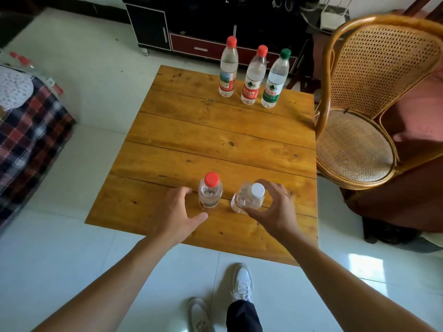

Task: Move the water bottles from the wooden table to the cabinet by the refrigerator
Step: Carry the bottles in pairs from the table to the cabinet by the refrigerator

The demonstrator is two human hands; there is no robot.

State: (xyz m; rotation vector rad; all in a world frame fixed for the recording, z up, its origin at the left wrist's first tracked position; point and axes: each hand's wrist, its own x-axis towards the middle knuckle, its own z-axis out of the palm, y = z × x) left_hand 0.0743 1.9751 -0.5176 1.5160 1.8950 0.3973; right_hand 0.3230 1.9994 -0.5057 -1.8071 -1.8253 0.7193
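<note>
Low square tabletop (215, 140) of orange-stained wooden planks, knots and plank seams showing, standing on a pale glossy tiled floor (96, 92). Window light reflects off the tiles at lower right.

Far edge of tabletop: three tall water bottles upright in a close row. Left one, red cap (228, 68); middle one, red cap and red label (253, 76); right one, green cap and green label (275, 80). All three stand untouched.

Near edge: two more bottles, seen almost from above. The red-capped near bottle (209, 191) stands upright on the wood. Left hand (178, 212) sits just beside it, fingers spread and released, thumb reaching below the bottle's base (whether any finger touches the plastic is unclear). The white-capped bottle (249, 197) tilts toward the left; right hand (273, 207) curls round it, fingers and thumb grasping its shoulder.

Room: a rattan chair (359, 116) with woven seat and back just right of the tabletop. A dark cabinet (167, 25) with a red drawer front against the far wall, a white box and cables on top. At left, a plaid cloth (31, 130) over furniture. Below, the person's white shoes (243, 281) and a dark trouser leg on the tiles.
</note>
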